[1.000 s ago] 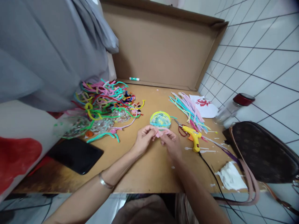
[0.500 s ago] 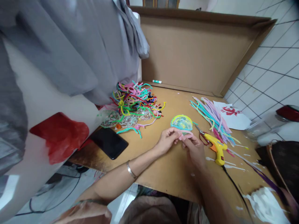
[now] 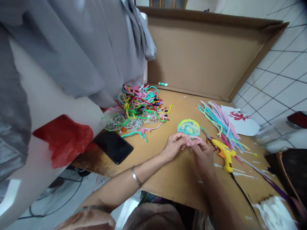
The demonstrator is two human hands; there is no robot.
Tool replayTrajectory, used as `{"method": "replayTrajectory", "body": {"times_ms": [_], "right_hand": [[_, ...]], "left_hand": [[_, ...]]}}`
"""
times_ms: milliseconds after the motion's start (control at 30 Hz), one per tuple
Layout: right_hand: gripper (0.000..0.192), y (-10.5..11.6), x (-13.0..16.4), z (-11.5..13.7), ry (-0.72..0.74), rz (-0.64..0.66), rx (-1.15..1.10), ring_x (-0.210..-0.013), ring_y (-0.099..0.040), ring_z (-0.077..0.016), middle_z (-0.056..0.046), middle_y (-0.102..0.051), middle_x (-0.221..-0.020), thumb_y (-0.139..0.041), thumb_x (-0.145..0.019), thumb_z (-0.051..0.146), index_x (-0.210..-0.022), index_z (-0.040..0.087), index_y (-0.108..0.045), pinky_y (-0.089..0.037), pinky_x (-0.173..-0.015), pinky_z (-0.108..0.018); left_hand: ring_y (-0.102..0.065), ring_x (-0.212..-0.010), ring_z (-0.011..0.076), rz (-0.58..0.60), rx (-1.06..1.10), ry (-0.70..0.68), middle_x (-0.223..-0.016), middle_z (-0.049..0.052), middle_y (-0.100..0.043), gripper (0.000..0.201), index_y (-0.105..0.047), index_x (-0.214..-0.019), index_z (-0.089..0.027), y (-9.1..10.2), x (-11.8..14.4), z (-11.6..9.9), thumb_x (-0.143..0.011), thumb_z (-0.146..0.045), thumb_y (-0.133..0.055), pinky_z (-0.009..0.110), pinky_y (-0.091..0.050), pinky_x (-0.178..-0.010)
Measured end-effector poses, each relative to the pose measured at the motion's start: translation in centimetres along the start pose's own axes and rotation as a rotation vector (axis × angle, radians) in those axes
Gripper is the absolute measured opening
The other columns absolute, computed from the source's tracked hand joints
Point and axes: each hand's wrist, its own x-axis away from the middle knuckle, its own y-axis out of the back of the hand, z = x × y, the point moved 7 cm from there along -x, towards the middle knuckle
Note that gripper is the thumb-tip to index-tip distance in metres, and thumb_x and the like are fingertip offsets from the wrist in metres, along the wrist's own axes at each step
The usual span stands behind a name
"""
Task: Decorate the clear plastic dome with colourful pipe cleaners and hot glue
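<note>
A pink pipe cleaner (image 3: 197, 139), bent into a loop, is pinched between my two hands. My left hand (image 3: 174, 145) grips its left end, fingers closed. My right hand (image 3: 202, 155) holds the near side, thumb and fingers pressed together. Just beyond my fingertips lies a clear domed plastic piece (image 3: 189, 127) edged with yellow and turquoise pipe cleaner; I cannot tell whether the pink loop touches it. Right of it rests a yellow glue gun (image 3: 224, 153), its nozzle pointing toward the dome.
Loose pipe cleaners (image 3: 219, 121) lie at the right beside a paper with a red figure (image 3: 240, 119). At the left are a tangled pipe cleaner heap (image 3: 139, 99), clear domes (image 3: 133, 123) and a black phone (image 3: 114, 147). A cardboard wall (image 3: 206, 57) stands behind; crumpled tissue (image 3: 275, 212) lies near right.
The view has shifted slightly, so everything sits a little further right and lower. Both hands still hold the pink pipe cleaner, with only slight finger movement.
</note>
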Motion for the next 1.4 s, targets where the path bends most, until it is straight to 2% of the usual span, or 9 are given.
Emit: {"method": "replayTrajectory", "body": {"times_ms": [133,300,500,733,933,1200,1400], "right_hand": [[0.03,0.6,-0.1,-0.1,0.018,-0.055,0.002,-0.057,-0.038,-0.0102,0.004,-0.05,-0.06,-0.077,-0.07,0.043,-0.067,0.018,-0.06,-0.031,-0.056,-0.026],[0.03,1.4,-0.3,-0.6,0.03,-0.083,0.055,-0.054,-0.037,-0.0102,0.005,-0.046,-0.055,-0.075,-0.073,0.046,-0.069,0.018,-0.063,-0.029,-0.054,-0.026],[0.031,1.2,-0.2,-0.6,0.008,-0.06,0.097,-0.055,-0.039,-0.0106,0.004,-0.048,-0.056,-0.072,-0.075,0.048,-0.071,0.019,-0.063,-0.028,-0.053,-0.026],[0.029,0.4,-0.1,0.4,-0.008,-0.049,0.055,-0.051,-0.036,-0.0103,0.004,-0.047,-0.054,-0.074,-0.07,0.047,-0.065,0.02,-0.063,-0.027,-0.051,-0.026],[0.024,-0.2,0.1,1.9,0.016,-0.069,0.054,-0.053,-0.04,-0.0125,0.003,-0.048,-0.052,-0.074,-0.067,0.042,-0.06,0.022,-0.062,-0.034,-0.054,-0.027],[0.023,-0.3,0.2,1.9,0.035,-0.061,0.062,-0.053,-0.043,-0.0116,0.004,-0.048,-0.052,-0.073,-0.066,0.036,-0.056,0.021,-0.059,-0.039,-0.057,-0.028],[0.023,-0.3,0.3,1.7,-0.002,-0.076,0.031,-0.052,-0.038,-0.01,0.006,-0.043,-0.052,-0.073,-0.066,0.036,-0.058,0.021,-0.058,-0.039,-0.057,-0.027]], "left_hand": [[-0.046,-0.052,0.0066,0.028,0.016,0.053,-0.067,-0.001,-0.058,0.044,-0.06,-0.073,-0.014,-0.2,0.1,0.3,-0.069,-0.057,-0.072,0.022,-0.035,-0.05],[-0.042,-0.049,0.0059,-0.013,-0.04,0.063,-0.055,-0.004,-0.051,0.052,-0.059,-0.07,-0.014,0.0,0.0,0.4,-0.06,-0.061,-0.078,0.021,-0.032,-0.049],[-0.04,-0.049,0.0057,-0.025,-0.042,0.019,-0.055,-0.004,-0.052,0.048,-0.058,-0.063,-0.014,-0.1,0.1,-0.4,-0.063,-0.059,-0.076,0.022,-0.032,-0.05],[-0.043,-0.054,0.007,-0.007,-0.019,0.054,-0.059,-0.002,-0.053,0.043,-0.062,-0.068,-0.013,0.0,0.2,0.1,-0.067,-0.054,-0.076,0.021,-0.033,-0.052],[-0.045,-0.056,0.0084,-0.009,0.041,0.063,-0.067,0.0,-0.057,0.04,-0.062,-0.07,-0.014,0.0,0.2,0.2,-0.073,-0.053,-0.07,0.022,-0.035,-0.052],[-0.044,-0.055,0.0087,-0.044,-0.158,-0.005,-0.063,0.0,-0.059,0.031,-0.063,-0.067,-0.015,0.4,0.3,-0.7,-0.077,-0.044,-0.065,0.023,-0.036,-0.056],[-0.043,-0.055,0.0078,-0.022,0.009,0.069,-0.063,-0.002,-0.056,0.036,-0.062,-0.069,-0.015,-0.1,0.5,-0.1,-0.071,-0.049,-0.073,0.022,-0.033,-0.053]]}}
